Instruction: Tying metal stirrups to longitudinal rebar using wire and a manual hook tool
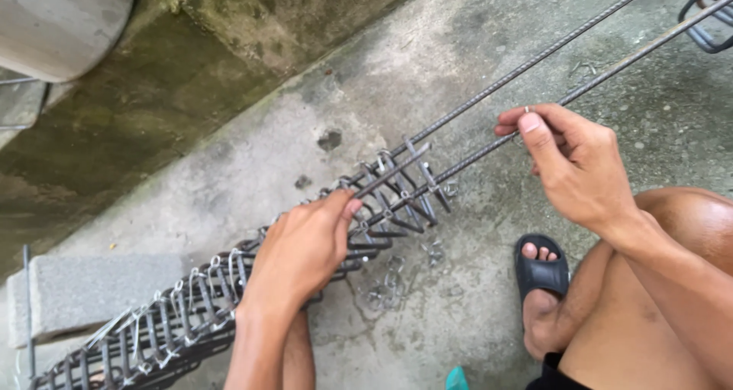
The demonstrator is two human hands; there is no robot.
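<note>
concrete floor [427, 61]: two rebars [534, 61], left hand [301, 249] gripping stirrups [397, 195], right hand [569, 157] pinching wire [526, 110].

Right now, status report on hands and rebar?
Left hand gripping stirrups on rebar cage. Right hand pinching wire over rebar. Nothing blocking.

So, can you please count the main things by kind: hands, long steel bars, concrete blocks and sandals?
Hands: 2, the left hand on the rebar cage and the right hand pinching a small wire piece at a bar
Long ribbed steel bars: 2
Concrete block: 1
Black sandal: 1
Total: 6
</note>
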